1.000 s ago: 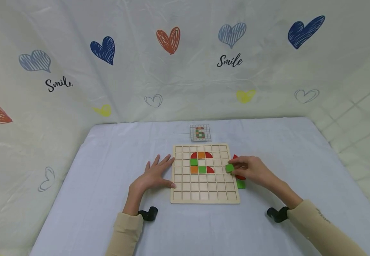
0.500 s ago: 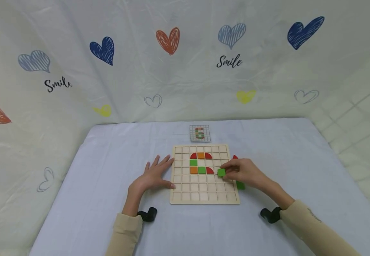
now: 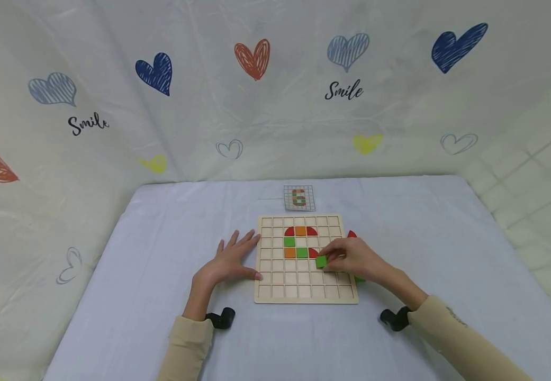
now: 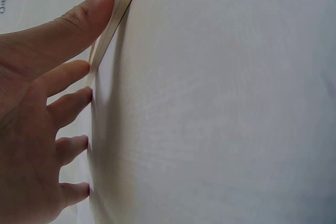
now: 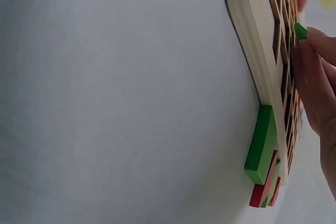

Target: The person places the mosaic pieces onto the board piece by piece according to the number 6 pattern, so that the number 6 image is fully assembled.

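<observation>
A wooden grid board lies on the table, with red, orange and green blocks set in some of its cells. My right hand pinches a green square block between thumb and fingers, just below a red quarter-round block. The same green block shows at the fingertips in the right wrist view. At the board's left edge, my left hand rests with fingers spread, its thumb and fingertips touching the rim. The left wrist view shows that hand along the board's side.
Loose green and red blocks lie against the board's right side, partly hidden by my right hand in the head view. A small pattern card lies behind the board. A white cloth covers the table.
My right hand has carried the green block leftward over the board, from its right edge to beside the red quarter-round block. My left hand has stayed in place.
</observation>
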`<move>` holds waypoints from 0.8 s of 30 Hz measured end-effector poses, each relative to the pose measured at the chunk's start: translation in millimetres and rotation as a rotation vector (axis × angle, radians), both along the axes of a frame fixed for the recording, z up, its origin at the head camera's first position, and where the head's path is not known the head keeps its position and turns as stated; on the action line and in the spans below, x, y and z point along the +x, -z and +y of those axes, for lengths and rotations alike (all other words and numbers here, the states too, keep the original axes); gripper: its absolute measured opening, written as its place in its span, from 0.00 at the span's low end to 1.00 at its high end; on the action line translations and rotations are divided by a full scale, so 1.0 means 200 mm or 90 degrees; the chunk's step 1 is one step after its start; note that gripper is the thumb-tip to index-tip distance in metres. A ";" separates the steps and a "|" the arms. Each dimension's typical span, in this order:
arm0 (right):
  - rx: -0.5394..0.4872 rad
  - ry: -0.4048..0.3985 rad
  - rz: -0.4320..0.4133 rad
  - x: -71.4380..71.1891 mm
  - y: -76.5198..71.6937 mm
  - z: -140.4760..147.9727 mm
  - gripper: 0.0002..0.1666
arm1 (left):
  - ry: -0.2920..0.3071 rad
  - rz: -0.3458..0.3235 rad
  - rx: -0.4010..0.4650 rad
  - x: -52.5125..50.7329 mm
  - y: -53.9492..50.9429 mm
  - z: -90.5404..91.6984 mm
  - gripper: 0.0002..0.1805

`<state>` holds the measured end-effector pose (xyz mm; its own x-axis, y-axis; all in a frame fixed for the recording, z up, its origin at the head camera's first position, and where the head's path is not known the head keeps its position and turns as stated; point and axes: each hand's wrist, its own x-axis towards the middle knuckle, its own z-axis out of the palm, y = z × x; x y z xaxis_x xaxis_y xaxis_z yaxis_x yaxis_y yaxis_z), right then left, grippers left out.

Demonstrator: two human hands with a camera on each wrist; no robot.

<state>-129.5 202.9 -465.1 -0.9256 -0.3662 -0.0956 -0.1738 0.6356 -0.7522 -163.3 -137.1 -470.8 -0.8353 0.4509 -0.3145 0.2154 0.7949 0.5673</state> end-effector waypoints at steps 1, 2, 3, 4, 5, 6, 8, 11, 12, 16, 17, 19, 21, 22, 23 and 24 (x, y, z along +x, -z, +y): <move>0.001 -0.002 0.001 0.00 0.00 0.00 0.19 | 0.000 0.000 0.000 0.00 0.00 0.00 0.58; 0.001 -0.004 0.002 0.00 0.00 -0.01 0.19 | 0.000 0.000 -0.001 0.00 0.00 0.00 0.58; 0.002 -0.004 0.003 0.00 0.01 -0.01 0.19 | 0.000 -0.001 -0.001 0.00 0.00 0.00 0.58; 0.001 -0.005 0.001 0.00 0.01 -0.01 0.19 | 0.000 0.000 -0.001 0.00 0.00 0.00 0.58; -0.002 -0.011 0.003 0.00 0.01 -0.02 0.19 | 0.000 -0.001 0.000 0.00 0.00 0.00 0.58; -0.003 -0.013 0.003 -0.01 0.01 -0.02 0.19 | 0.000 -0.001 0.001 0.00 0.00 0.00 0.58; -0.003 -0.018 0.003 -0.01 0.02 -0.02 0.18 | 0.001 -0.001 0.001 0.00 0.00 0.00 0.58; -0.002 -0.030 0.010 -0.01 0.02 -0.03 0.18 | 0.001 -0.001 0.001 0.00 -0.01 0.00 0.58; 0.001 -0.030 0.010 -0.01 0.02 -0.03 0.18 | 0.001 -0.001 0.000 0.00 -0.01 0.00 0.58; 0.007 -0.043 0.028 0.00 0.03 -0.04 0.17 | 0.003 0.001 0.000 0.00 -0.01 0.00 0.58; 0.011 -0.046 0.033 0.00 0.03 -0.04 0.16 | 0.004 0.002 0.000 0.00 0.00 0.00 0.58; 0.019 -0.049 0.045 0.00 0.03 -0.05 0.15 | 0.005 0.003 -0.001 0.00 0.00 0.00 0.57; 0.028 -0.052 0.057 0.00 0.04 -0.06 0.15 | 0.004 0.003 -0.002 0.00 0.00 0.00 0.57; 0.033 -0.053 0.064 0.00 0.04 -0.07 0.14 | 0.004 0.003 -0.003 0.00 0.00 0.00 0.57; 0.039 -0.055 0.072 0.00 0.03 -0.07 0.14 | 0.003 0.003 -0.004 0.00 0.00 0.00 0.57; 0.044 -0.059 0.080 0.00 0.03 -0.07 0.14 | 0.002 0.003 -0.005 0.00 0.00 0.00 0.57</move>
